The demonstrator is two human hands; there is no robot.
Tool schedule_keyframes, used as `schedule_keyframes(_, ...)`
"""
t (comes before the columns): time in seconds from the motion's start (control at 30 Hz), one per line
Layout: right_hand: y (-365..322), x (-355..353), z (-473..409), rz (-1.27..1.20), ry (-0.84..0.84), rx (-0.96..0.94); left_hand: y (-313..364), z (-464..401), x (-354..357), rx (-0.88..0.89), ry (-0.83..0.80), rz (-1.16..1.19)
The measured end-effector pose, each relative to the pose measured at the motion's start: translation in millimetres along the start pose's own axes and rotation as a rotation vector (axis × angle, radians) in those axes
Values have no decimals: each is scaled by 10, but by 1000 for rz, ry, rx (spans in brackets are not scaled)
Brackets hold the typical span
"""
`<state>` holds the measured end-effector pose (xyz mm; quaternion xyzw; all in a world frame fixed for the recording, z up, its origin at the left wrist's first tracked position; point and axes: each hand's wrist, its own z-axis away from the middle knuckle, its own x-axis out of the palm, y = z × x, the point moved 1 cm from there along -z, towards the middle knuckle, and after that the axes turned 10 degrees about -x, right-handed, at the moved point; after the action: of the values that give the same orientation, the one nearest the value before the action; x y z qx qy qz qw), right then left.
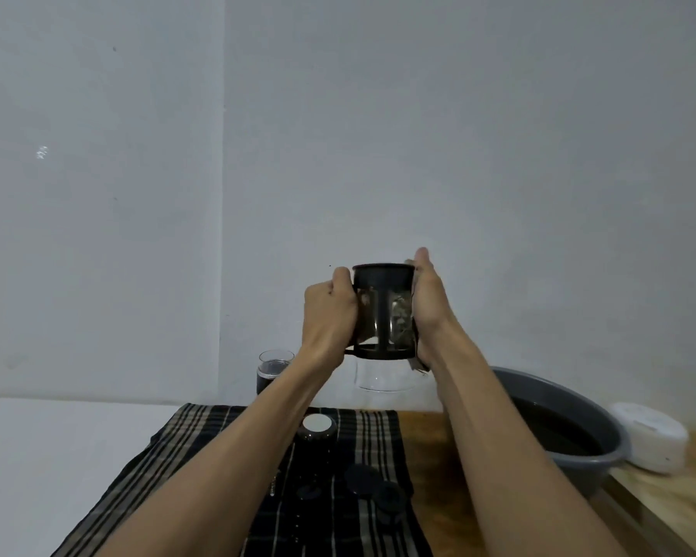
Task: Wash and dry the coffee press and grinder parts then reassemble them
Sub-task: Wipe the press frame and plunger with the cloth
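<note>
While both arms reach forward, the left hand (329,315) grips the handle side of the coffee press frame (383,311), raised in the air. Opposite it, the right hand (427,307) presses a cloth (414,347) against the frame's other side. Below the grip hangs the glass beaker (382,377); lower right sits a grey basin (603,444).

Small dark parts (372,486) on cloth (201,444), indistinct.
</note>
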<state>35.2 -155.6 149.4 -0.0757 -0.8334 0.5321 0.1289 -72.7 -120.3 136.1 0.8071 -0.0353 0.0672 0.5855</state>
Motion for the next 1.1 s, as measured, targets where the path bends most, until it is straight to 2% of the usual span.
schedule_keyframes(0.03,16,3,-5,-82,-47,37,12,-22,-7,-16,8,12)
schedule_keyframes(0.1,83,10,38,-87,-58,58,51,-62,-13,-25,57,36)
schedule_keyframes(0.13,96,5,98,38,-71,46,78,-79,-23,-45,102,48)
schedule_keyframes(0.23,208,-29,316,611,-175,-115,100,-224,-134,-141,247,72)
schedule_keyframes(0.3,377,-54,364,712,-167,-169,96,-266,-186,-153,265,90)
schedule_keyframes(0.37,445,-59,346,588,-117,-140,41,-182,-144,-87,197,18)
schedule_keyframes(0.43,383,-77,292,164,-80,-28,-76,-21,-86,-73,79,-77)
schedule_keyframes(0.5,263,-110,234,-178,-40,33,-179,57,-53,-139,-3,-46)
schedule_keyframes(0.6,283,-86,249,-196,-43,39,-140,21,-80,-120,34,-27)
schedule_keyframes(0.73,327,-77,410,51,95,25,-63,22,-54,-13,86,-108)
schedule_keyframes(0.8,322,-109,481,37,224,-39,-57,-10,-66,76,116,-171)
schedule_keyframes(0.87,251,-197,503,7,355,-189,-85,-90,-110,176,121,-250)
schedule_keyframes(0.93,125,-245,456,79,293,-347,-166,-161,-135,237,115,-345)
schedule_keyframes(1.03,56,-136,373,605,22,-461,-270,-172,-94,303,158,-474)
schedule_keyframes(1.1,138,-81,384,757,-38,-531,-318,-200,-119,311,178,-529)
